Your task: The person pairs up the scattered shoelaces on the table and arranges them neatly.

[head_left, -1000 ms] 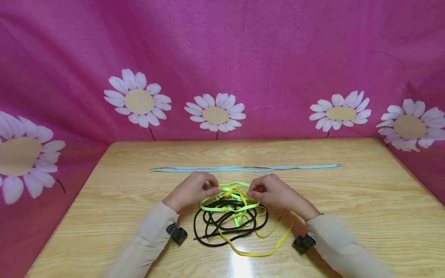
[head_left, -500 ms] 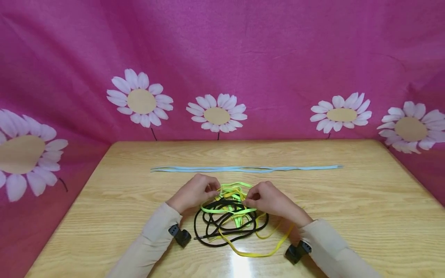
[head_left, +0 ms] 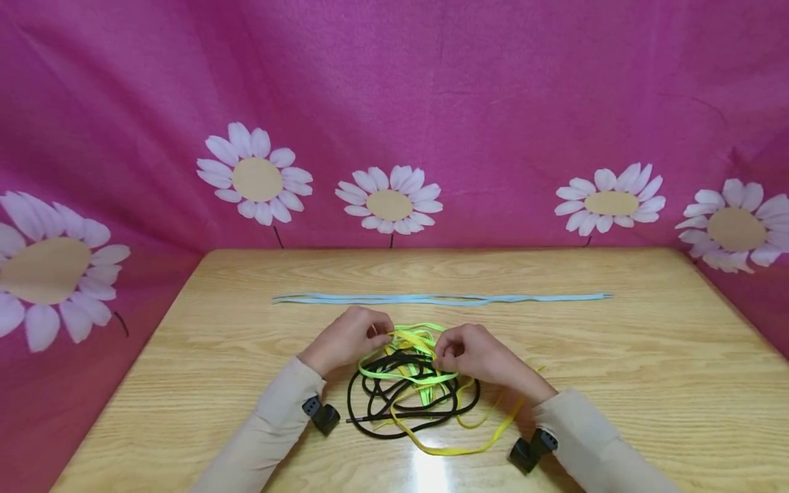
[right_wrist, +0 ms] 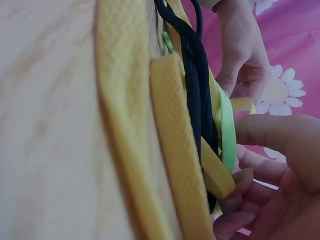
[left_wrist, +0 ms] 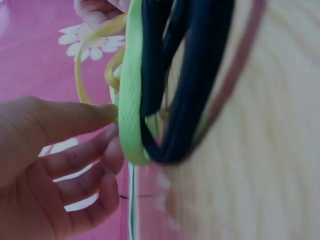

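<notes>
A tangle of shoelaces lies mid-table: a black round lace (head_left: pixel 351 404), a flat yellow lace (head_left: pixel 457 451) and a neon green lace (head_left: pixel 382 374). At the tangle's far left edge, my left hand (head_left: pixel 354 337) pinches a strand of the yellow lace (left_wrist: pixel 80 82) between thumb and finger. My right hand (head_left: pixel 477 350) is at the right side, thumb and fingers bent together at the laces. In the right wrist view its fingertips go behind the green loop (right_wrist: pixel 226 130), so which strand they pinch is hidden. A yellow loop (right_wrist: pixel 218 177) touches its lower fingers.
Behind the tangle, light blue laces (head_left: pixel 382 300) lie stretched straight across the wooden table (head_left: pixel 647 342). A yellow strand trails out to the right, under the right wrist. A pink cloth with daisies (head_left: pixel 493 103) hangs behind and beside the table.
My right hand has shifted slightly left and toward me over the tangle. The raised yellow strands now lie lower, stretched between the hands. My left hand stays nearly in place.
</notes>
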A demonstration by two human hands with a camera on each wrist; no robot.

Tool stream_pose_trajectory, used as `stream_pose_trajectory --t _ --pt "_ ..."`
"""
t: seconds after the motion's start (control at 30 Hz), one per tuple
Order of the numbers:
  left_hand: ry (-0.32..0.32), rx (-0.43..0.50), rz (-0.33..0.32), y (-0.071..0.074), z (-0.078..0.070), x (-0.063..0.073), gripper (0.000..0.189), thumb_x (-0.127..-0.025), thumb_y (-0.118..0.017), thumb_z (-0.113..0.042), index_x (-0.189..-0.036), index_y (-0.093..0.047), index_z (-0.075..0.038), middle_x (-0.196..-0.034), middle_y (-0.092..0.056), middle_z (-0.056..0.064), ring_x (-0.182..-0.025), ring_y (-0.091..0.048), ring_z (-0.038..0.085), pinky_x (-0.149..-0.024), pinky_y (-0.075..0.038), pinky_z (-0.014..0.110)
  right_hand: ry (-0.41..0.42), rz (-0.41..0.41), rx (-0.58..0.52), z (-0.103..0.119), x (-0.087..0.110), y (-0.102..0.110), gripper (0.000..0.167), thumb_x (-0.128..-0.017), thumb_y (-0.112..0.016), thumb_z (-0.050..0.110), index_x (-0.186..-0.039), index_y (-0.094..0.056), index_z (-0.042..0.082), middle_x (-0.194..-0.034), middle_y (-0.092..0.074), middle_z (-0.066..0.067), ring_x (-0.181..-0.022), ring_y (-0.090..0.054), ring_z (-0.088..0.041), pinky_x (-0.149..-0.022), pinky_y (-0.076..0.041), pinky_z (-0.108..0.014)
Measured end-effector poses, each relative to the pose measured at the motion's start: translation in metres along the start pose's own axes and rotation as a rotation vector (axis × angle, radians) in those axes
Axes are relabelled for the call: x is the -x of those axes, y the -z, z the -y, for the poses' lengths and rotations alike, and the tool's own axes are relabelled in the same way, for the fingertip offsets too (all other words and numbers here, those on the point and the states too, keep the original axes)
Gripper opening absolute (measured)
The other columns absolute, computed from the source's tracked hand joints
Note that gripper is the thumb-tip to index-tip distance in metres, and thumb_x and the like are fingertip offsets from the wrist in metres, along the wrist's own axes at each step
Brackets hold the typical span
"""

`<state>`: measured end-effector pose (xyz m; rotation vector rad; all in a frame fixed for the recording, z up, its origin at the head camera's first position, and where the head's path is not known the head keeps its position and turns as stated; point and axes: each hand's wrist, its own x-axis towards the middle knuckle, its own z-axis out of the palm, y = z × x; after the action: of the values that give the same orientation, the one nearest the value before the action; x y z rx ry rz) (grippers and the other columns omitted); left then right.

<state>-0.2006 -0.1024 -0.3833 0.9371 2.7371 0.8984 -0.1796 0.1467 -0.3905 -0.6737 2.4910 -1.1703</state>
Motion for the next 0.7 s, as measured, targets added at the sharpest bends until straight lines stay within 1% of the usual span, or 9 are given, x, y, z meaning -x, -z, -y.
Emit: stream_pose_trajectory --t 0.1,0.17,0.23,0.33,0.5,0.6,0.7 --pt "-0.004 -0.008 -0.016 0.003 0.0 0.002 0.005 -0.092 -0.066 -0.009 -0.09 -0.071 -0.01 -0.081 -0.067 -0.003 -0.072 -0.059 0.008 -0.063 -0.048 0.023 0.029 -0.022 0.013 0.0 0.001 0.005 0.014 -0.083 -0.06 -0.004 -0.082 -0.066 0.009 -0.072 -0.061 0.003 -0.062 -0.048 -0.011 -0.056 -0.039 -0.023" --pt "-0.011 -0.013 -0.029 0.006 0.001 0.003 0.006 -0.092 -0.066 -0.009 -0.09 -0.071 -0.009 -0.08 -0.067 -0.002 -0.071 -0.059 0.008 -0.063 -0.049 0.023 0.035 -0.049 0.047 0.001 0.003 0.01 0.014 -0.082 -0.059 -0.003 -0.083 -0.064 0.01 -0.073 -0.06 0.002 -0.062 -0.048 -0.011 -0.056 -0.04 -0.025" --pt "-0.01 -0.014 -0.041 0.009 0.0 0.004 0.006 -0.092 -0.066 -0.009 -0.089 -0.071 -0.009 -0.08 -0.067 -0.002 -0.071 -0.059 0.008 -0.063 -0.048 0.023 0.037 -0.082 0.079 0.002 0.004 0.017 0.011 -0.083 -0.061 -0.001 -0.082 -0.063 0.01 -0.073 -0.058 0.002 -0.062 -0.047 -0.011 -0.057 -0.039 -0.025" --pt "-0.021 -0.011 -0.055 0.014 0.0 0.005 0.006 -0.091 -0.066 -0.008 -0.089 -0.072 -0.009 -0.081 -0.068 -0.002 -0.071 -0.06 0.008 -0.063 -0.048 0.023 0.034 -0.124 0.102 0.003 0.007 0.028 0.011 -0.082 -0.061 -0.002 -0.082 -0.062 0.009 -0.073 -0.058 0.002 -0.063 -0.049 -0.011 -0.058 -0.039 -0.026" --pt "-0.044 -0.007 -0.079 0.025 -0.002 0.009 0.006 -0.09 -0.067 -0.004 -0.091 -0.072 -0.006 -0.083 -0.069 0.0 -0.073 -0.061 0.009 -0.065 -0.049 0.024 0.033 -0.148 0.085 0.006 0.012 0.048 0.01 -0.082 -0.065 -0.003 -0.084 -0.061 0.006 -0.073 -0.058 0.0 -0.069 -0.052 -0.013 -0.061 -0.042 -0.026" --pt "-0.056 -0.026 -0.093 0.032 -0.003 0.011 0.006 -0.089 -0.067 -0.003 -0.092 -0.072 -0.005 -0.084 -0.068 -0.001 -0.074 -0.061 0.01 -0.067 -0.05 0.025 0.019 -0.165 0.105 0.007 0.016 0.058 0.011 -0.081 -0.068 -0.002 -0.086 -0.062 0.006 -0.073 -0.058 0.001 -0.069 -0.053 -0.014 -0.061 -0.043 -0.026" --pt "-0.029 -0.034 -0.09 0.039 -0.005 0.015 0.007 -0.089 -0.067 -0.003 -0.094 -0.072 -0.005 -0.086 -0.068 0.0 -0.076 -0.061 0.011 -0.068 -0.049 0.026 0.017 -0.187 0.138 0.008 0.021 0.068 0.01 -0.082 -0.07 0.002 -0.087 -0.064 0.007 -0.074 -0.061 0.001 -0.069 -0.055 -0.013 -0.06 -0.044 -0.026"
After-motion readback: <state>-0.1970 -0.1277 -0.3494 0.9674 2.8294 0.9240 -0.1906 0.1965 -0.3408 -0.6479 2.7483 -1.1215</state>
